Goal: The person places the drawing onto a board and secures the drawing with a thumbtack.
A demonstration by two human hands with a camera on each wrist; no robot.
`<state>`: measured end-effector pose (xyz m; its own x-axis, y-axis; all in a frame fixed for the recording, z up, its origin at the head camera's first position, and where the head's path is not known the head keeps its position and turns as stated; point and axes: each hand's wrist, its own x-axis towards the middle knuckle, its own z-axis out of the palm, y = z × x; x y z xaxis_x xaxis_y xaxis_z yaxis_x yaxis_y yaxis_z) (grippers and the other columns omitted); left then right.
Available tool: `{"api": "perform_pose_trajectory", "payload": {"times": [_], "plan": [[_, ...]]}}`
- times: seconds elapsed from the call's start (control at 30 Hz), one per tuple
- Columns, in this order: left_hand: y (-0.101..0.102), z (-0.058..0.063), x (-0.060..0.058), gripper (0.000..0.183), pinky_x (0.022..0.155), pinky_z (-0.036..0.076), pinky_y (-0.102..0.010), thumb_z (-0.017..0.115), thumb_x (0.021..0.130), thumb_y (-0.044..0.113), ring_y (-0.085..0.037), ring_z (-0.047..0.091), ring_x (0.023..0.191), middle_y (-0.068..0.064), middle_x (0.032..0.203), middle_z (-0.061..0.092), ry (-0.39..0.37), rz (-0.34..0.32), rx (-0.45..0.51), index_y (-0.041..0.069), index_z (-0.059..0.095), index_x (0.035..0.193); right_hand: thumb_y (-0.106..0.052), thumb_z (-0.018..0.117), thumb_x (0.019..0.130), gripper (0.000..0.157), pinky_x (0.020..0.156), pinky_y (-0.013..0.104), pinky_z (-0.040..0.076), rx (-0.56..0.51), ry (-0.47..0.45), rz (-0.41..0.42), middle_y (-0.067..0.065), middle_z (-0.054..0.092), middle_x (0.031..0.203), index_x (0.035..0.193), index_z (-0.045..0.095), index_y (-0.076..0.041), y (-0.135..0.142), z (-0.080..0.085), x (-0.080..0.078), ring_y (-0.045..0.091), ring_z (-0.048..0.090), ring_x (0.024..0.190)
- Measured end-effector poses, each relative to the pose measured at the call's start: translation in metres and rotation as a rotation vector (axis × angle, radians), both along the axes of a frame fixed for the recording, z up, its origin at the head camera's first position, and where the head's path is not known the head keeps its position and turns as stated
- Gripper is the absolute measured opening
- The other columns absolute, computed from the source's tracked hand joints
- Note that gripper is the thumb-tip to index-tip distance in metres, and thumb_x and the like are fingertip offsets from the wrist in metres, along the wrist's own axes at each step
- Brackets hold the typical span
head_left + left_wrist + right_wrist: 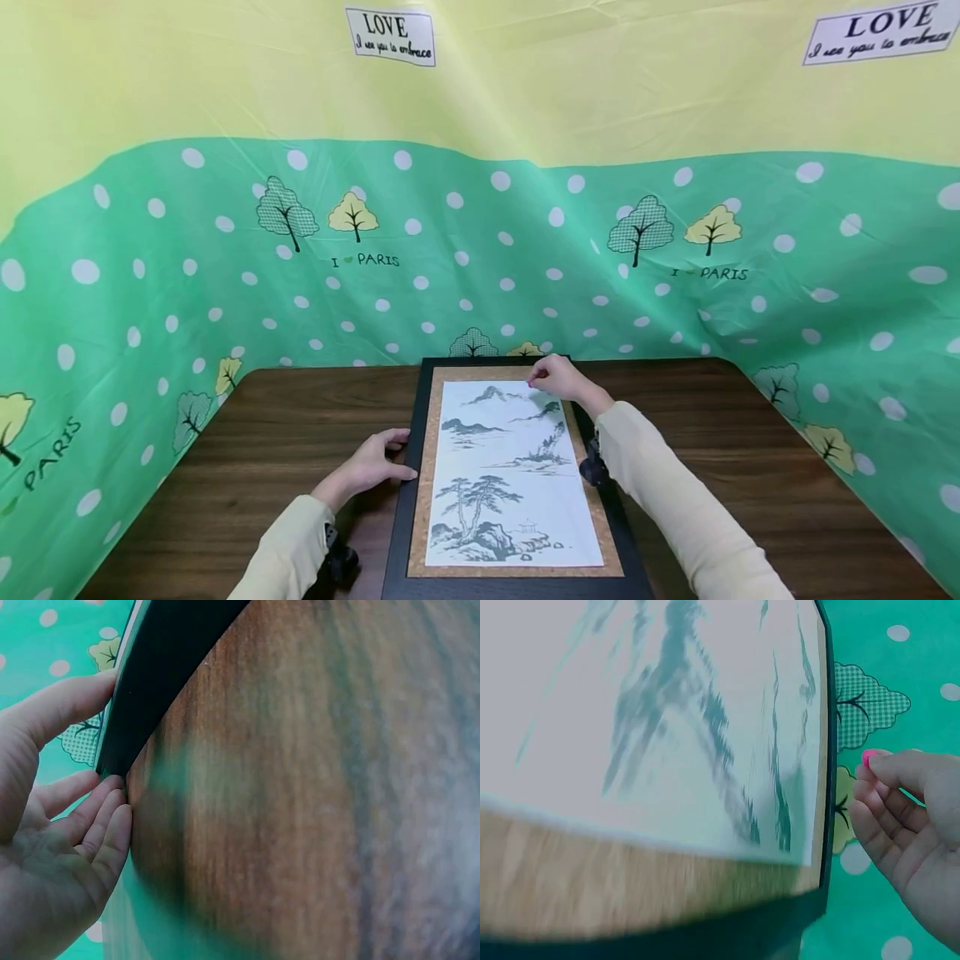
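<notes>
A sheet of white paper (480, 454) printed with an ink landscape of mountains and pines lies on a cork board (418, 542) with a black frame (517, 587). Near the sheet's upper right corner, my right hand (561, 380) pinches a small pink pushpin (869, 757) between thumb and forefinger. Most of the pin is hidden by the fingertips. At the left side of the frame, my left hand (369, 463) rests with spread, relaxed fingers; thumb and fingertips (111, 784) are right at the frame's outer edge.
The board lies on a dark wood-grain table (705, 467), its far end near the table's back edge. Behind and around hangs a green and yellow cloth (517, 242) with white dots and printed trees. Dark wrist cameras (594, 463) sit at both cuffs.
</notes>
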<state>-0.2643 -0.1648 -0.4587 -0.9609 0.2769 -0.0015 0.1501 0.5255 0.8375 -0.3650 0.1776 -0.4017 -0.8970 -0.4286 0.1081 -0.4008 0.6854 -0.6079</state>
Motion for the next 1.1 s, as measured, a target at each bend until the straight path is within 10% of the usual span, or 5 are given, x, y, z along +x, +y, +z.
{"api": "perform_pose_trajectory", "payload": {"times": [0.33, 0.63, 1.1], "plan": [[-0.003, -0.002, 0.002, 0.069, 0.084, 0.042, -0.042, 0.078, 0.069, 0.018, -0.028, 0.048, 0.1, -0.018, 0.112, 0.054, 0.071, -0.073, 0.025, -0.01, 0.047, 0.123, -0.003, 0.06, 0.084, 0.009, 0.054, 0.024, 0.042, -0.14, -0.125, -0.116, 0.008, 0.063, 0.076, 0.085, 0.068, 0.001, -0.036, -0.028, -0.014, 0.012, 0.05, 0.061], [0.005, 0.001, 0.002, 0.067, 0.089, 0.039, -0.047, 0.075, 0.07, 0.005, -0.031, 0.046, 0.105, -0.02, 0.117, 0.051, -0.018, -0.044, 0.025, -0.01, 0.042, 0.127, -0.006, 0.057, 0.088, 0.015, 0.054, 0.024, 0.045, -0.379, -0.286, -0.263, 0.009, 0.063, 0.081, 0.094, 0.067, 0.004, -0.048, -0.048, -0.019, 0.013, 0.051, 0.06], [-0.002, -0.005, -0.001, 0.066, 0.087, 0.041, -0.043, 0.076, 0.07, 0.009, -0.03, 0.045, 0.105, -0.018, 0.119, 0.051, -0.005, -0.036, 0.026, -0.008, 0.044, 0.126, -0.008, 0.06, 0.082, 0.029, 0.044, 0.024, 0.03, -0.244, -0.195, -0.408, 0.0, 0.044, 0.047, 0.054, 0.055, -0.003, -0.072, -0.046, -0.025, 0.012, 0.034, 0.043]]}}
